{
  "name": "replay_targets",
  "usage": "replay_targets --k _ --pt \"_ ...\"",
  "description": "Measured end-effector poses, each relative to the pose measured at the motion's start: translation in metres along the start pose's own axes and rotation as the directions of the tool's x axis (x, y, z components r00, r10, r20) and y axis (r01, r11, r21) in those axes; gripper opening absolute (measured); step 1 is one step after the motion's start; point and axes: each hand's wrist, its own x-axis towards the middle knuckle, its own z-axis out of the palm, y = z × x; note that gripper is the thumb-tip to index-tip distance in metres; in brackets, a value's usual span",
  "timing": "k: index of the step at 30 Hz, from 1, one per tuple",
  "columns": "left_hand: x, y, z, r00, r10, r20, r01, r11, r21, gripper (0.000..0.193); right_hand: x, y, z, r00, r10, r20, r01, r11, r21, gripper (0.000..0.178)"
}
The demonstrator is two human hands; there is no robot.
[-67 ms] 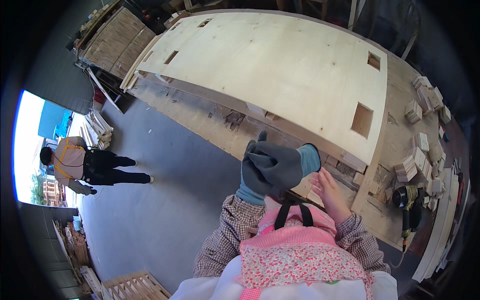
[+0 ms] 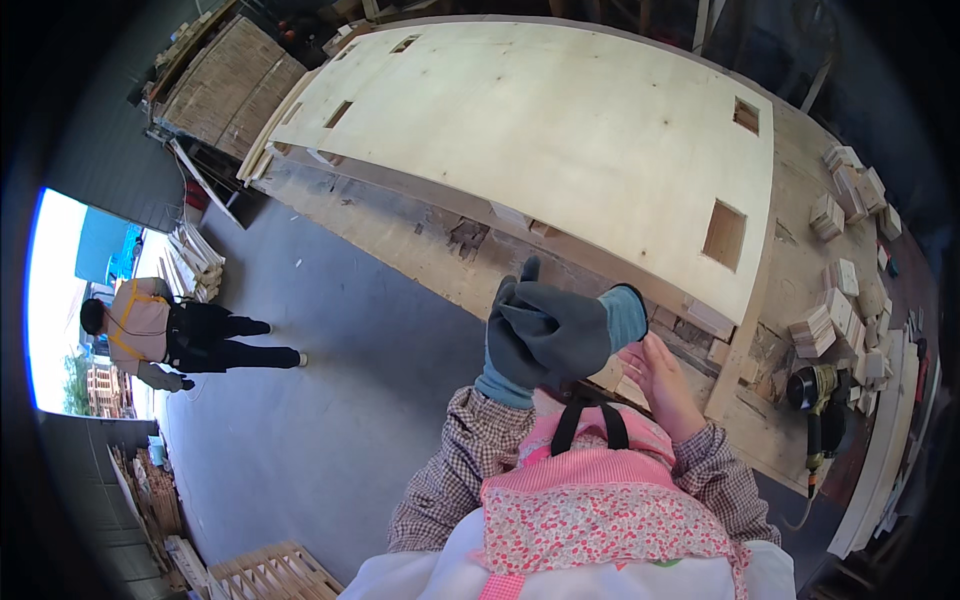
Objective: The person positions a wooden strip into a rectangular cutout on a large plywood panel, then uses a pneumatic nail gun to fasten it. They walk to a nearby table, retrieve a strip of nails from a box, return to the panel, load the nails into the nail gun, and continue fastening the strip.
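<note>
My left hand [image 2: 508, 350], in a dark grey coated work glove with a blue knit cuff, is closed round a matching loose work glove [image 2: 572, 325]. The loose glove's blue cuff opening points right, towards my bare right hand [image 2: 664, 380]. That hand is open, its fingers stretched up beside the cuff rim; the fingertips are partly hidden there. Both hands are above the near edge of a workbench, in front of a large pale plywood panel [image 2: 540, 130] with rectangular cutouts.
A nail gun [image 2: 815, 395] with a hose lies at the bench's right. Several wood blocks [image 2: 845, 285] are scattered behind it. Another person [image 2: 145, 330] walks on the grey floor at left. Slatted wooden pieces [image 2: 270, 575] lie at lower left; stacked boards [image 2: 235, 85] stand at far left.
The loose glove has shifted slightly right, and its cuff now sits closer to my right fingers. My left hand keeps its grip.
</note>
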Motion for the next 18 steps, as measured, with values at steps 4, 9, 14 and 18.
replay_targets --k 4,9,14,18 --pt "0.008 0.005 -0.003 0.984 -0.174 0.029 0.176 0.960 -0.218 0.042 -0.004 -0.032 0.033 0.981 -0.196 0.001 0.196 0.980 -0.047 0.036" --pt "0.021 0.003 -0.021 0.968 -0.240 -0.071 0.231 0.966 -0.113 0.042 -0.003 -0.040 0.023 0.955 -0.278 -0.103 0.218 0.895 -0.390 0.010" --pt "0.039 0.016 -0.064 0.834 0.373 -0.406 0.102 0.619 0.778 0.037 -0.018 -0.055 0.010 0.855 -0.439 -0.276 0.400 0.897 -0.188 0.010" --pt "0.024 0.017 -0.075 0.960 0.280 0.034 -0.039 0.013 0.999 0.040 -0.031 -0.047 0.014 0.826 -0.500 -0.259 0.356 0.820 -0.449 0.011"
